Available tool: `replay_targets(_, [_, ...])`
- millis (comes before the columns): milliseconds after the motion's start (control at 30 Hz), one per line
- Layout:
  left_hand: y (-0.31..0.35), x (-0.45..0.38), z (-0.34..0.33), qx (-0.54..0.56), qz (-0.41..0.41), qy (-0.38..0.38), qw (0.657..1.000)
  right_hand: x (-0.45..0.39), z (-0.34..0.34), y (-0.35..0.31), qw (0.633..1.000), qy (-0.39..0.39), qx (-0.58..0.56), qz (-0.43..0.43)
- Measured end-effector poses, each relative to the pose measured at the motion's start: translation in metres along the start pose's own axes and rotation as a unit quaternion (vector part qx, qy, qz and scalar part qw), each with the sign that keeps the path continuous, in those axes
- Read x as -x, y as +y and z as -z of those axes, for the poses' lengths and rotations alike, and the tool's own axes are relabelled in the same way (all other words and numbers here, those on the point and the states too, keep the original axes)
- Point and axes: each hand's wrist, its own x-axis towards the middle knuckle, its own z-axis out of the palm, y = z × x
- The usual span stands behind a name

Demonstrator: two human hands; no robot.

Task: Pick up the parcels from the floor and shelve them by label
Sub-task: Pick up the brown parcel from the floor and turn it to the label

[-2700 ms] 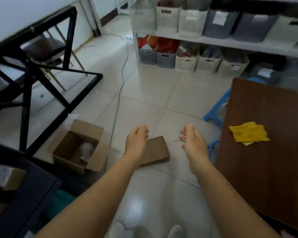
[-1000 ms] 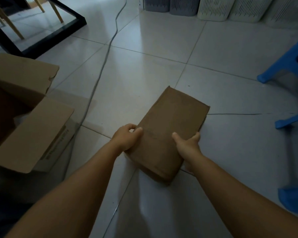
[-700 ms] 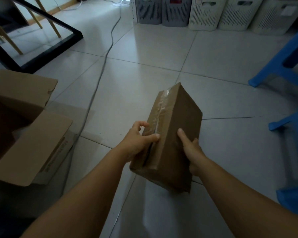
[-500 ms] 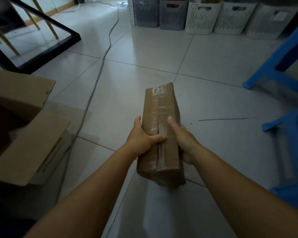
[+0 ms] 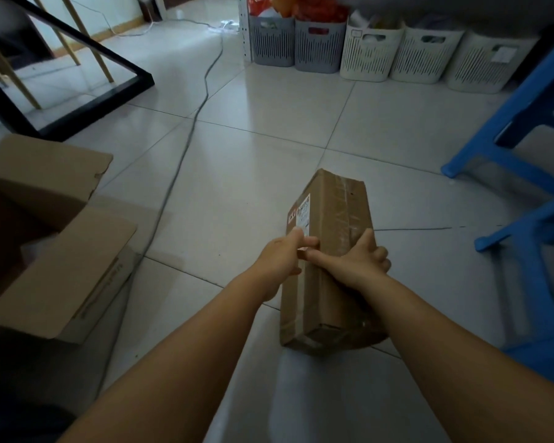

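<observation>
Hands, left hand [image 5: 280, 259] and right hand [image 5: 359, 260], each grip closed around the cardboard parcel [image 5: 330, 260], tilting it so its shipping label [image 5: 303, 215] (needed for shelving) faces up.

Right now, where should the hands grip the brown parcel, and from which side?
Grip the parcel across its two long faces near the middle, left hand from the left, right hand from the right. It is long and narrow, held on edge with its taped face up. Keep the left hand's fingers off the label on the left face so it stays readable.
</observation>
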Motion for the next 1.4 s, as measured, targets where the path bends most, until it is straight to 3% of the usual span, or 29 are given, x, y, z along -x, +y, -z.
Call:
replay_targets(167, [-0.003, 0.002, 0.005, 0.01, 0.014, 0.006, 1.0, 0.002, 0.008, 0.009, 0.998, 0.016, -0.065, 0.004])
replay_targets(300, [-0.005, 0.002, 0.015, -0.035, -0.013, 0.045, 0.998, 0.003, 0.019, 0.02, 0.988, -0.027, -0.154, 0.011])
replay_targets(400, [-0.014, 0.002, 0.028, -0.055, -0.01, 0.08, 0.995, 0.003, 0.029, 0.026, 0.959, -0.099, -0.266, 0.018])
replay_targets(467, [-0.018, 0.002, 0.035, -0.043, 0.036, 0.095, 0.994, 0.003, 0.031, 0.027, 0.933, -0.138, -0.331, 0.026])
replay_targets(567, [-0.021, 0.0, 0.04, 0.006, 0.066, 0.087, 0.994, 0.004, 0.03, 0.022, 0.904, -0.153, -0.398, 0.042])
replay_targets(833, [-0.019, 0.006, 0.04, -0.006, 0.044, 0.086, 0.995, 0.003, 0.037, 0.019, 0.901, -0.169, -0.391, 0.083])
replay_targets(1000, [-0.015, 0.003, 0.032, -0.119, -0.065, 0.109, 0.985, 0.003, 0.047, 0.005, 0.946, -0.112, -0.267, 0.145])
replay_targets(1133, [-0.001, 0.005, 0.02, -0.295, -0.231, 0.143, 0.916, 0.009, 0.05, -0.013, 0.971, 0.011, -0.03, 0.237])
replay_targets(1267, [0.008, 0.008, 0.011, -0.448, -0.381, 0.204, 0.783, 0.016, 0.051, -0.023, 0.953, 0.039, 0.077, 0.29])
replay_targets(1333, [0.009, 0.009, 0.012, -0.519, -0.408, 0.196, 0.725, 0.02, 0.054, -0.025, 0.946, 0.03, 0.103, 0.305])
replay_targets(1400, [0.013, 0.011, 0.013, -0.598, -0.372, 0.147, 0.695, 0.025, 0.058, -0.029, 0.932, 0.018, 0.155, 0.328])
